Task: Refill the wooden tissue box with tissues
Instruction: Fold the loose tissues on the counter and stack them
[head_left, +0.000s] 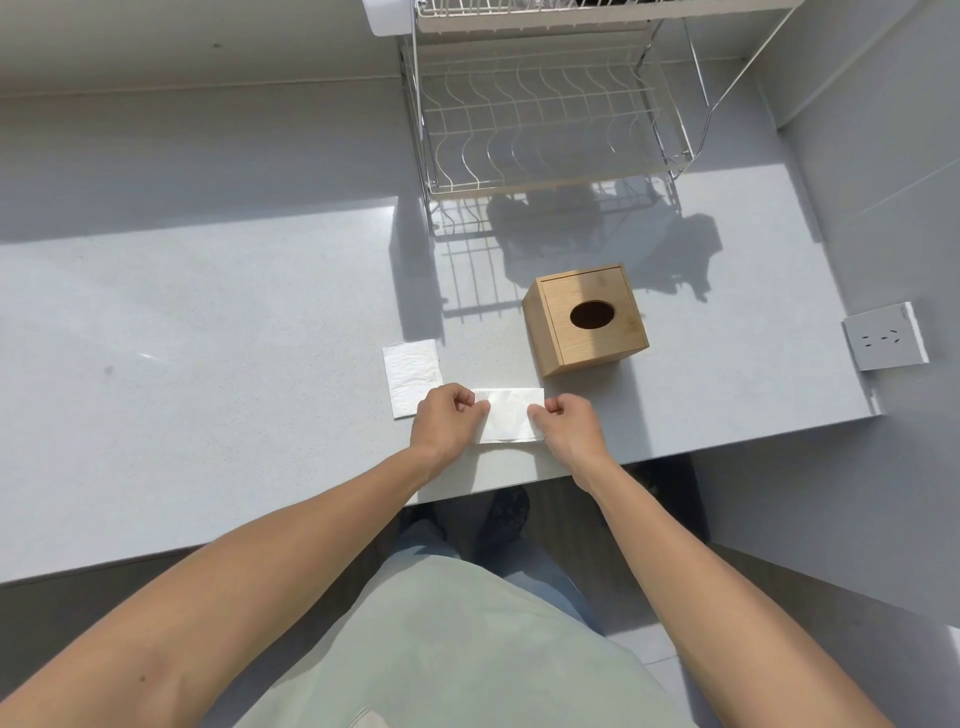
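A cube-shaped wooden tissue box (586, 321) with a dark oval opening in its top stands on the grey counter (208, 364). A folded white tissue (508, 415) lies flat in front of the box, near the counter's front edge. My left hand (448, 418) pinches the tissue's left end and my right hand (567, 428) pinches its right end. Another white tissue stack (411, 375) lies flat to the left, partly covered by my left hand.
A white wire dish rack (550, 119) stands behind the box and casts a shadow on the counter. A white wall socket (885, 336) sits on the right wall. The counter's front edge runs just under my wrists.
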